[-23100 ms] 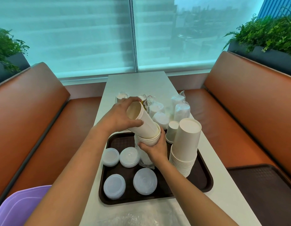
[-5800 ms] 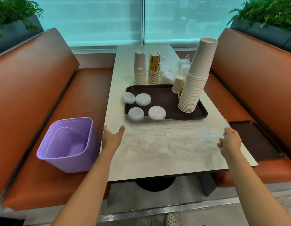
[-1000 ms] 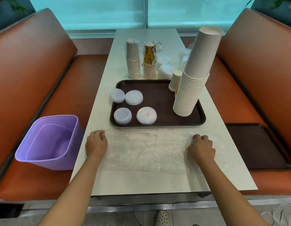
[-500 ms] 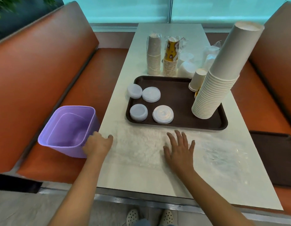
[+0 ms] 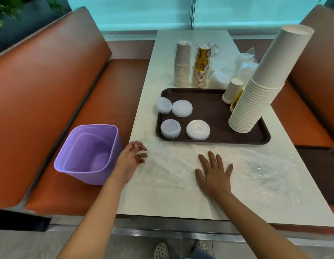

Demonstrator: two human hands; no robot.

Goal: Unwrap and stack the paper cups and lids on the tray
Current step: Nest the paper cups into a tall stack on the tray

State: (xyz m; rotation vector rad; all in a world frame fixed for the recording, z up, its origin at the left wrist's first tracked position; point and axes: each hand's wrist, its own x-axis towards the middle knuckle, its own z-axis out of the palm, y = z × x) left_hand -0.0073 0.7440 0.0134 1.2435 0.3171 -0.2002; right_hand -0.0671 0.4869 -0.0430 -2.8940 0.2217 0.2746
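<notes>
A clear plastic wrap (image 5: 255,165) lies spread flat on the white table (image 5: 181,200) in front of the brown tray (image 5: 214,141). My right hand (image 5: 213,172) presses flat on the wrap with its fingers spread. At the wrap's left edge my left hand (image 5: 131,157) hovers, blurred, with loosely curled fingers. On the tray stand a tall leaning stack of white cups (image 5: 259,98), a small white cup (image 5: 232,91) and several lid stacks (image 5: 181,108).
Beyond the tray stand two wrapped cup stacks, one beige (image 5: 182,66) and one yellow-printed (image 5: 201,66), beside bagged lids (image 5: 246,66). A purple bin (image 5: 87,154) sits on the left orange bench, close to my left hand. A second brown tray (image 5: 319,169) lies on the right bench.
My left hand has loosened from a fist to parted fingers at the wrap's left edge. My right hand stays flat on the wrap. The view has shifted slightly.
</notes>
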